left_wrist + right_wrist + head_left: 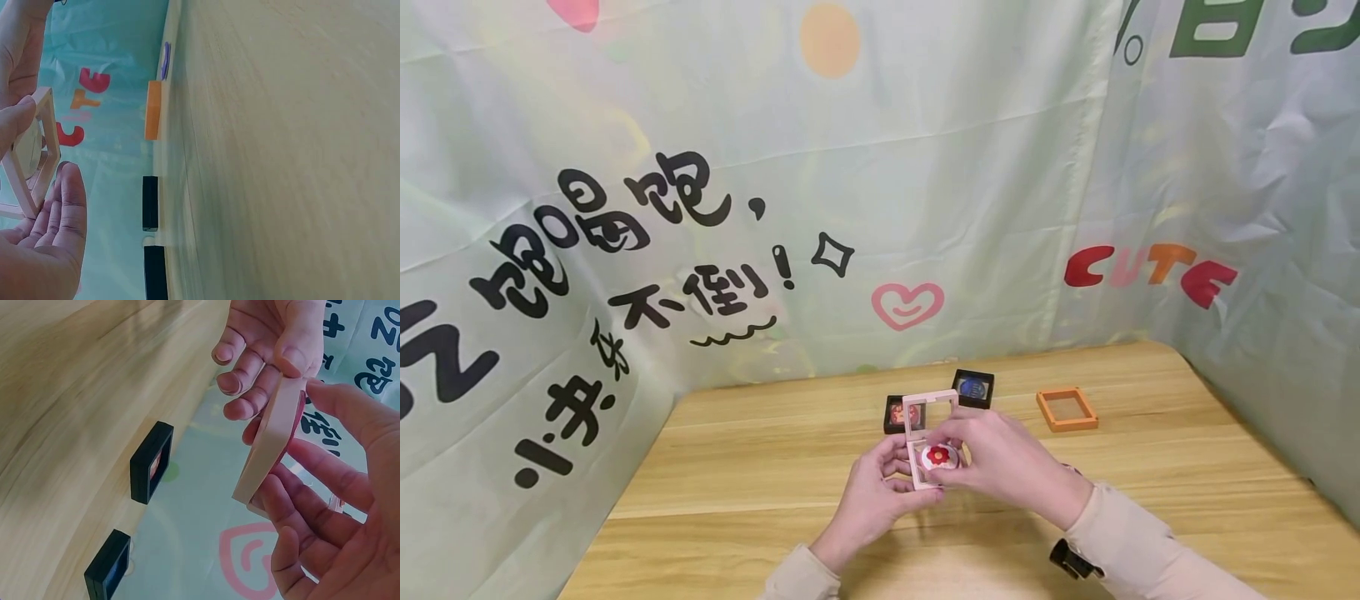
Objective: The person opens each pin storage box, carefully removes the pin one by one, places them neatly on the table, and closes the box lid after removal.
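Observation:
My left hand (874,493) holds a small pink hinged display frame (912,463) above the wooden table, its two clear-windowed halves opened apart. In the right wrist view, the left thumb lies on a corner of the pink frame (265,456). A round white badge with a red flower (938,456) is at the lower half, pinched between the thumb and fingers of my right hand (1011,462). The badge's red edge (299,412) shows along the frame side there. Whether the badge touches the clear film cannot be told.
Behind the hands on the wooden table (760,467) lie a black frame with a red-orange piece (895,415) and another with a blue round piece (973,389). An orange frame (1067,427) lies to their right. A printed cloth (970,208) hangs behind the table.

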`<state>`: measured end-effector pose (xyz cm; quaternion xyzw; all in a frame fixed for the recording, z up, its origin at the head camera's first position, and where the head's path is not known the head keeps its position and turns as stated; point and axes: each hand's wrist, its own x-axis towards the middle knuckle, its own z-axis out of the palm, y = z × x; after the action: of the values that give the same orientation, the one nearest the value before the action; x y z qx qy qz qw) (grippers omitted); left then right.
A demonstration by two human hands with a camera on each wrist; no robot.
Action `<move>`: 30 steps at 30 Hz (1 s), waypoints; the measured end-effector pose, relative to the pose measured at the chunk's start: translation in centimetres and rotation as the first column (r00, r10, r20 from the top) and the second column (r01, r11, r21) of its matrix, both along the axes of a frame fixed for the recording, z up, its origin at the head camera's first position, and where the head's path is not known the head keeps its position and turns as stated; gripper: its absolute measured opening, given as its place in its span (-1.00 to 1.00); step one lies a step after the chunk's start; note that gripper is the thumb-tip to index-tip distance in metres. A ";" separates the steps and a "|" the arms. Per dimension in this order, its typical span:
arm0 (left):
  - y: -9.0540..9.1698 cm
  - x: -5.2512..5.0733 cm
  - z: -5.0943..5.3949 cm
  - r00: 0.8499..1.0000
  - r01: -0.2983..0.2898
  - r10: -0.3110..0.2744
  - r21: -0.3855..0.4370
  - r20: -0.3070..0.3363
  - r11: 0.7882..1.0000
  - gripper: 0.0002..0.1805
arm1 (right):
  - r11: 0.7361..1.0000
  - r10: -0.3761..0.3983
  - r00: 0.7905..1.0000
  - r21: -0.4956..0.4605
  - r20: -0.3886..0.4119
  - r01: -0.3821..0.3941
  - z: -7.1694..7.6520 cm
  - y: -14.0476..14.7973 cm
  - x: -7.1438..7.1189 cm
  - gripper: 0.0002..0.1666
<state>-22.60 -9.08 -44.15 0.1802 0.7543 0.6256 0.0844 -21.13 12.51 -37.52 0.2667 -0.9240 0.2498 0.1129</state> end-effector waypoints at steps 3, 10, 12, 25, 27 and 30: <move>0.0 0.0 0.0 1.000 -0.001 0.001 0.000 -0.004 1.000 -0.27 | 1.000 -0.007 1.000 0.006 0.002 0.007 0.0 -0.1 0.0 -0.65; 0.0 0.0 -0.2 1.000 0.003 -0.003 -0.006 -0.017 1.000 -0.28 | 0.999 -0.003 1.000 0.034 -0.004 0.003 0.0 -0.2 0.1 -0.63; -0.1 0.0 -0.3 1.000 0.001 -0.001 -0.009 -0.019 1.000 -0.28 | 0.999 -0.002 1.000 0.049 -0.008 0.002 0.0 -0.2 0.1 -0.62; -0.1 0.0 -0.3 1.000 0.013 -0.013 -0.004 -0.029 1.000 -0.30 | 0.999 0.001 0.998 0.048 -0.065 0.002 -0.1 -0.4 0.1 -0.67; -0.2 0.0 -0.3 1.000 0.016 -0.016 -0.001 -0.027 1.000 -0.31 | 0.999 -0.001 0.998 0.044 -0.057 0.003 -0.1 -0.3 0.0 -0.67; -0.3 -0.1 -0.3 1.000 0.019 -0.019 0.001 -0.020 1.000 -0.30 | 0.999 -0.007 0.999 0.037 -0.039 0.008 0.1 0.0 0.0 -0.66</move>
<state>-22.69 -9.35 -44.43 0.1939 0.7530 0.6234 0.0828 -21.14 12.49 -37.39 0.2700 -0.9271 0.2271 0.1268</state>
